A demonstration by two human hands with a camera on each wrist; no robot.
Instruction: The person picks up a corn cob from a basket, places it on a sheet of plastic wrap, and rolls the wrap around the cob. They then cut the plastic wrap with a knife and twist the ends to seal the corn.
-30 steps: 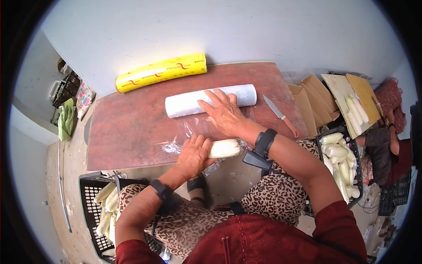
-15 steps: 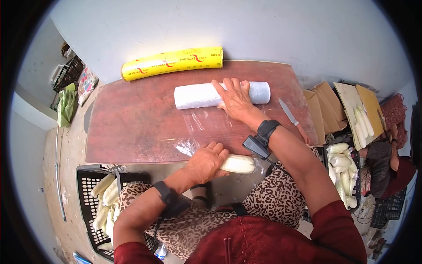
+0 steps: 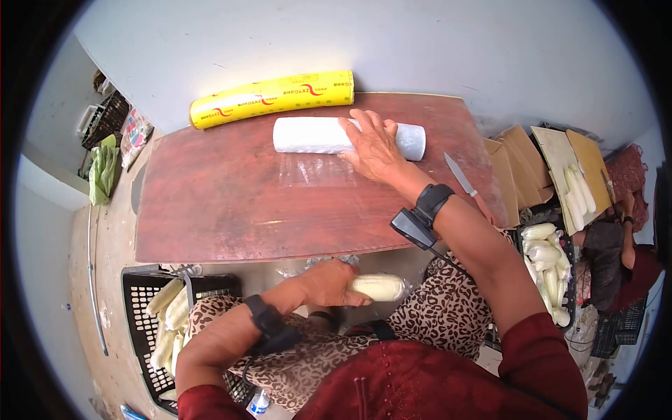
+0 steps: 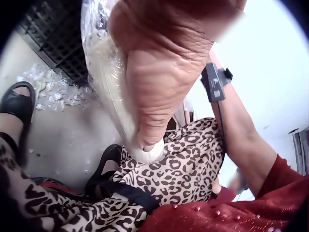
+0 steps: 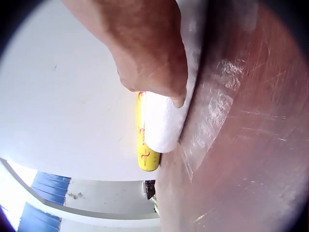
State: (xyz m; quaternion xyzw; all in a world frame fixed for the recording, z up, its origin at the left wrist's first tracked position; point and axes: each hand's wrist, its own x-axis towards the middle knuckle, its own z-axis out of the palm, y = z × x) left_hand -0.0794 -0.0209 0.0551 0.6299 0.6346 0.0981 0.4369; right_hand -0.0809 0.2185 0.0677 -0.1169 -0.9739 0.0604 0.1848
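Note:
My left hand [image 3: 325, 283] grips a long, pale vegetable [image 3: 378, 287] wrapped in clear film, just off the table's near edge. In the left wrist view the thumb lies along the wrapped vegetable [image 4: 108, 92], with loose film bunched at its far end. My right hand [image 3: 378, 147] holds the white roll of cling film [image 3: 308, 134] on the table, fingers over its top and thumb on the near side. A short flap of film [image 3: 315, 171] lies on the wood in front of the roll.
A yellow printed roll [image 3: 273, 98] lies along the back of the reddish table [image 3: 210, 210]. A knife [image 3: 462, 178] lies at the right. Black crates [image 3: 143, 336] of pale vegetables stand on both sides of my legs. Another person [image 3: 619, 245] sits at the far right.
The left hand has drawn the wrapped vegetable toward my lap, off the table edge. The film stretched between it and the roll has parted, leaving a flap. The right hand and roll have shifted slightly back.

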